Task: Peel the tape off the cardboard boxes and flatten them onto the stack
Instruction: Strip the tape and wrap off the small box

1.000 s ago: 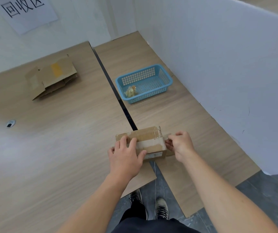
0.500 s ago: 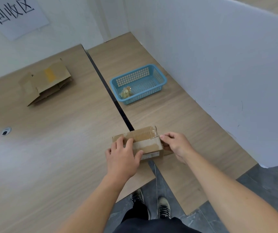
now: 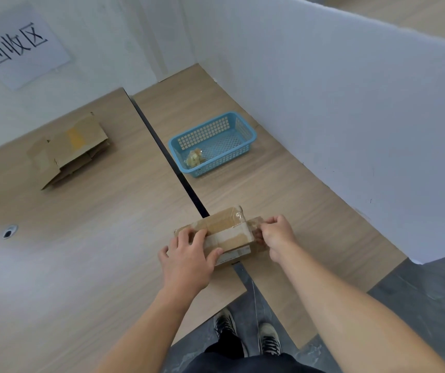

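Note:
A small cardboard box (image 3: 225,228) with clear tape across its top sits near the front edge of the wooden table, over the dark gap between the two tabletops. My left hand (image 3: 189,261) lies over the box's left end, fingers on top and thumb against the near side. My right hand (image 3: 276,236) is at the box's right end with curled fingers pinching the tape there. A stack of flattened cardboard (image 3: 70,149) lies far left at the back of the table.
A blue plastic basket (image 3: 244,130) holding a wad of crumpled tape (image 3: 194,158) stands behind the box. A white partition (image 3: 350,117) runs along the right. A paper sign (image 3: 19,45) hangs on the back wall. A cable hole (image 3: 8,232) is at left.
My right hand has shifted at the box's right end, its fingers now curled tighter on the tape. My left hand stays pressed on the box. The camera view has moved slightly.

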